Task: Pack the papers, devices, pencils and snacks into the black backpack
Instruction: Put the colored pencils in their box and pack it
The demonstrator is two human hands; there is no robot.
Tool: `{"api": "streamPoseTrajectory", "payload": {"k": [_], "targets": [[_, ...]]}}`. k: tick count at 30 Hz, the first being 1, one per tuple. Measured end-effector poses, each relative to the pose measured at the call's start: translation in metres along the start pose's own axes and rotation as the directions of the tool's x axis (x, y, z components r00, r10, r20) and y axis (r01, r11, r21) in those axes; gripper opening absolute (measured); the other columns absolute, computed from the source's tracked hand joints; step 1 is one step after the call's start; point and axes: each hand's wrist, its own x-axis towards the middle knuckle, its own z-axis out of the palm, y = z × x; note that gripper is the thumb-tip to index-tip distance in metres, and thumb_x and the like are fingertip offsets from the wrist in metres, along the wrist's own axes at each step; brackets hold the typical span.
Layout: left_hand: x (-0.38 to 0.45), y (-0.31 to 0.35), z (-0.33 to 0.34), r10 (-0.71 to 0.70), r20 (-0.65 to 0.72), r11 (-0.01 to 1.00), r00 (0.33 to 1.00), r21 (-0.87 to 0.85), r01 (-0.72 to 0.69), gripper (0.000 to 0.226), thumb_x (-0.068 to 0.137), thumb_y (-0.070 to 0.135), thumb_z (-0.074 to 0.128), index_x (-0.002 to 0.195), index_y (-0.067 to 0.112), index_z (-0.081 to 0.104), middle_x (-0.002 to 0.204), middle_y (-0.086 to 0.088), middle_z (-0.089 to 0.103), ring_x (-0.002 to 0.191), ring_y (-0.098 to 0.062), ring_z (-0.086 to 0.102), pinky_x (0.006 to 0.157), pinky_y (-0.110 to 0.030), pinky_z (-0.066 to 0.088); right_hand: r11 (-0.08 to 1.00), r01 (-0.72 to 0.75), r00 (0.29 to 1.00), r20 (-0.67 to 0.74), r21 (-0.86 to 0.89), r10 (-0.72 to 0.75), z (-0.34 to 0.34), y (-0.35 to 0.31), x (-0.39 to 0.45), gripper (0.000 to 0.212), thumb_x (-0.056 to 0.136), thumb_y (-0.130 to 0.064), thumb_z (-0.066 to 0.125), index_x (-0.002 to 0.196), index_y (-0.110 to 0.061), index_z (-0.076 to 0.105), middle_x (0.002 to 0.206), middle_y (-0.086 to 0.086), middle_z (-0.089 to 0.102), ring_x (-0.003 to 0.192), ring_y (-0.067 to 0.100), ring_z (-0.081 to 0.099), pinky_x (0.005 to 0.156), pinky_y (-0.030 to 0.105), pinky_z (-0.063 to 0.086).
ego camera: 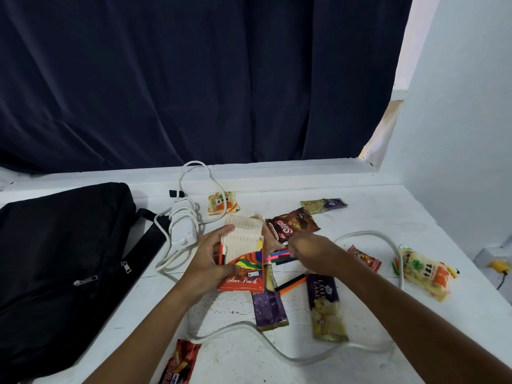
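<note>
My left hand (206, 259) grips an orange colour pencil box (242, 268) with its flap open, held above the white table (374, 217). My right hand (309, 246) pinches a bunch of coloured pencils (278, 257) just right of the box mouth. One orange and black pencil (291, 284) lies loose on the table. The black backpack (63, 259) lies flat at the left, its zips shut. Snack packets are scattered around: a Slip bag (293, 224), two purple layer cake packs (325, 303) (268, 309), and a red bar (180, 363).
A white power strip (181, 228) with a long cable (249, 327) loops across the table. More snacks lie at the back (221, 203) (322, 205) and right (426, 274) (364, 257). A dark curtain (194, 79) hangs behind; a white wall (457, 134) stands at the right.
</note>
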Motion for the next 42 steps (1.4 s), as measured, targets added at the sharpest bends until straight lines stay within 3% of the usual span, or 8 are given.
{"api": "streamPoseTrajectory", "payload": {"k": [4,6,9,12,16,23,29,42], "targets": [[-0.002,0.004,-0.001,-0.006,0.027,1.0,1.0,0.003,0.006,0.082,0.071,-0.016,0.075,0.126,0.041,0.053,0.13,-0.013,0.052,0.115,-0.027,0.057,0.072,-0.036,0.059,0.872,-0.026,0.977,-0.171,0.489,0.125,-0.018,-0.001,0.002,0.013,0.096,-0.014,0.05,0.088,-0.023,0.056,0.08,-0.004,0.062,0.076,0.013,0.06,0.068,0.03,0.048],[-0.003,0.009,0.001,0.007,0.063,0.999,0.998,0.039,-0.009,0.082,0.071,-0.017,0.074,0.128,0.037,0.052,0.131,-0.013,0.052,0.113,-0.027,0.058,0.071,-0.034,0.059,0.801,0.041,0.97,-0.215,0.597,0.111,-0.026,-0.012,0.003,0.014,0.092,-0.01,0.058,0.088,-0.023,0.062,0.081,-0.006,0.062,0.079,0.01,0.06,0.073,0.028,0.05],[-0.005,0.014,0.004,0.019,0.12,0.998,0.993,0.06,-0.026,0.082,0.067,-0.014,0.076,0.13,0.033,0.052,0.134,-0.013,0.05,0.11,-0.027,0.061,0.071,-0.031,0.057,0.929,0.206,0.943,-0.317,0.306,-0.104,-0.031,-0.026,0.011,0.014,0.088,-0.013,0.061,0.096,-0.018,0.071,0.091,-0.01,0.064,0.092,0.012,0.051,0.082,0.033,0.042],[-0.006,0.02,0.006,0.037,0.143,0.998,0.989,0.046,-0.044,0.082,0.062,-0.004,0.078,0.131,0.033,0.053,0.129,-0.015,0.053,0.105,-0.028,0.064,0.071,-0.033,0.057,0.952,0.304,0.909,-0.312,0.043,-0.276,-0.031,-0.032,0.016,0.016,0.089,-0.019,0.061,0.098,-0.023,0.073,0.1,-0.012,0.068,0.104,0.016,0.046,0.09,0.042,0.032],[-0.011,0.025,0.003,0.052,0.138,0.999,0.989,-0.001,-0.052,0.081,0.069,-0.016,0.074,0.131,0.031,0.052,0.107,-0.013,0.069,0.094,-0.029,0.069,0.073,-0.04,0.058,0.936,0.351,0.856,-0.4,-0.012,-0.327,-0.025,-0.035,0.017,0.018,0.084,-0.024,0.061,0.092,-0.027,0.076,0.109,-0.007,0.063,0.112,0.022,0.043,0.09,0.046,0.031],[-0.016,0.025,0.003,0.065,0.129,0.997,0.989,-0.05,-0.06,0.081,0.07,-0.017,0.073,0.135,0.025,0.05,0.11,-0.007,0.071,0.101,-0.03,0.068,0.077,-0.043,0.059,0.906,0.409,0.774,-0.486,-0.108,-0.407,-0.023,-0.036,0.016,0.021,0.071,-0.016,0.064,0.086,-0.022,0.078,0.1,-0.001,0.067,0.101,0.018,0.039,0.075,0.041,0.043],[-0.013,0.028,0.0,0.042,0.165,0.996,0.985,-0.081,-0.029,0.082,0.068,-0.017,0.073,0.135,0.025,0.05,0.114,-0.008,0.071,0.102,-0.03,0.068,0.074,-0.038,0.058,0.815,0.511,0.733,-0.356,-0.274,-0.58,-0.037,-0.044,0.015,0.027,0.059,-0.015,0.087,0.085,-0.018,0.077,0.08,-0.002,0.069,0.082,0.026,0.06,0.063,0.036,0.048],[-0.014,0.03,-0.001,0.012,0.205,0.992,0.979,-0.122,0.013,0.081,0.066,-0.013,0.074,0.135,0.024,0.051,0.111,-0.006,0.071,0.1,-0.03,0.068,0.07,-0.038,0.059,0.763,0.522,0.708,-0.305,-0.382,-0.637,-0.037,-0.043,0.016,0.027,0.059,-0.011,0.086,0.083,-0.017,0.076,0.086,0.0,0.066,0.086,0.024,0.06,0.062,0.03,0.045]]}}
